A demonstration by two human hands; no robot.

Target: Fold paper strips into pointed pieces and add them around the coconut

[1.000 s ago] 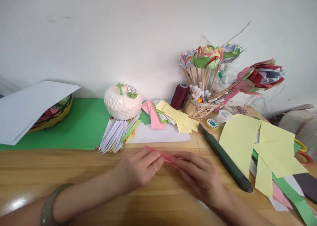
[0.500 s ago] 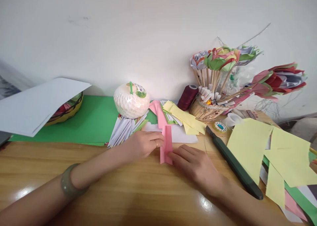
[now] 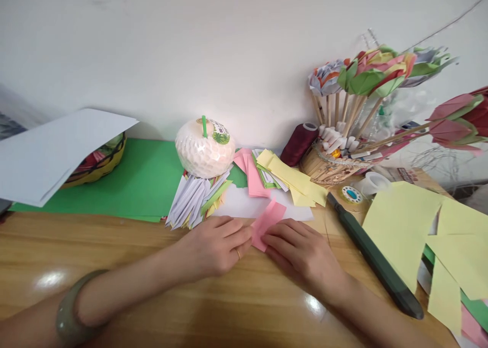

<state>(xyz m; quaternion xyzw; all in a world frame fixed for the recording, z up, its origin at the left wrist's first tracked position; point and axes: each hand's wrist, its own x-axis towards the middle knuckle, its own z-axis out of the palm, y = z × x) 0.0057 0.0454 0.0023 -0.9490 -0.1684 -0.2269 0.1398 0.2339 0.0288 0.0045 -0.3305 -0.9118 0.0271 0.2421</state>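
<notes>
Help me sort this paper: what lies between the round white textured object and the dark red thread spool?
In the head view, pink paper strips, green and white strips, and yellow strips, which reach in front of the spool.

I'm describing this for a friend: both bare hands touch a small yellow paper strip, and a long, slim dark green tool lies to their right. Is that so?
Nearly: the head camera view shows that the small paper strip touched by the bare left hand and bare right hand is pink, not yellow. The long, slim dark green tool does lie to their right.
</notes>
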